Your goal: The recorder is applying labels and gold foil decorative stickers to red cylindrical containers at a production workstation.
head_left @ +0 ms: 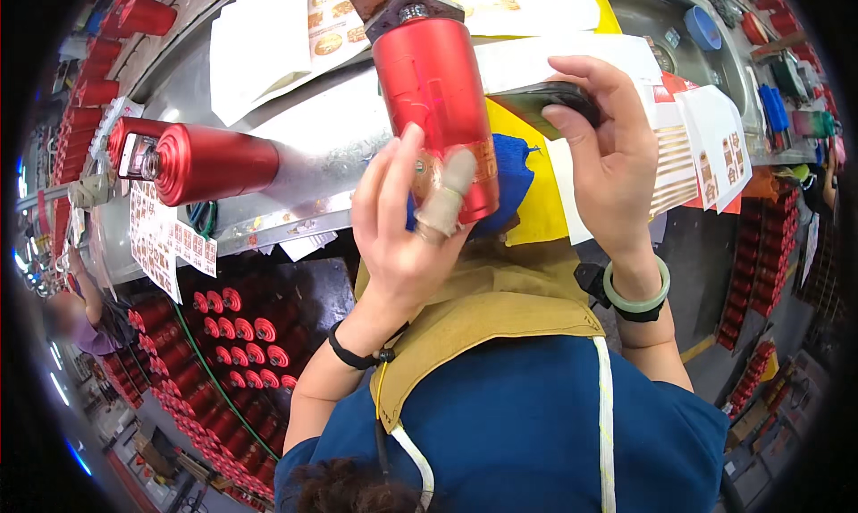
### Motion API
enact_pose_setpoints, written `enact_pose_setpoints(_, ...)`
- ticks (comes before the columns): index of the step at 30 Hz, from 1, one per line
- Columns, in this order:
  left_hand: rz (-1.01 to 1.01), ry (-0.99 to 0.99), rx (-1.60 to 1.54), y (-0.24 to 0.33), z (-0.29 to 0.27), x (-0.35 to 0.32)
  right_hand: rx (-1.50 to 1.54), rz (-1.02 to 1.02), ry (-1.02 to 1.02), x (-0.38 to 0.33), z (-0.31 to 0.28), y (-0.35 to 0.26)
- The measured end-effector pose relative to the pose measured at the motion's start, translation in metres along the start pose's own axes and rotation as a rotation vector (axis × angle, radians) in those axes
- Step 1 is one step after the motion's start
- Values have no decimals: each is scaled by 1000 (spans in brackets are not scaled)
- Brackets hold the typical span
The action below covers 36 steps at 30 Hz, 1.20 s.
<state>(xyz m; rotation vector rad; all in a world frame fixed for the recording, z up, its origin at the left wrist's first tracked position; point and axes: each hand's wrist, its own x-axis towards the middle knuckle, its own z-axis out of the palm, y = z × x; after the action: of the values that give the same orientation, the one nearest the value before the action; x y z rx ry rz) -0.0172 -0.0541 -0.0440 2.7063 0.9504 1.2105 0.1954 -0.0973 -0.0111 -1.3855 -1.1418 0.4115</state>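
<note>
A metal bench [313, 160] is spread with printed paper sheets [335, 17]. At its centre a red cylinder [429, 75] is lying, its neck set at a metal bracket [413, 11] on the far side; another red cylinder [228, 164] is seen at left. By the half-open grip of the left hand [398, 245], the first cylinder's near end is touched; whether it is clasped cannot be told. In the right hand [617, 169], a smooth dark object [554, 97] is pinched between thumb and fingers.

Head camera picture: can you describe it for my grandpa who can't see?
A person's left hand touches a shiny red cylinder at a metal worktable, while the right hand holds a dark object. Another red cylinder is to the left, with rows of red tops at lower left.
</note>
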Motion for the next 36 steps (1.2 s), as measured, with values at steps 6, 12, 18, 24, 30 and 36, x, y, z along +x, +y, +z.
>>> enact_pose_setpoints(6, -121, -26, -180, -8, 1, 2, -278, -436, -306, -6, 8, -17)
enact_pose_setpoints(12, -192, -16, -251, -8, 4, -3, -185, -489, -423, 0, 9, -19)
enact_pose_setpoints(18, -222, -40, -289, -10, -1, -2, -196, -771, -371, -11, 12, -8)
enact_pose_setpoints(24, -221, -60, -298, -14, 0, -5, -355, -269, -84, 9, 16, -9)
enact_pose_setpoints(30, -264, -53, -340, -15, 4, -11, -167, -840, -322, -5, 19, -18)
enact_pose_setpoints(36, -402, -90, -418, -10, 4, -8, -398, -164, 36, 5, 18, -10)
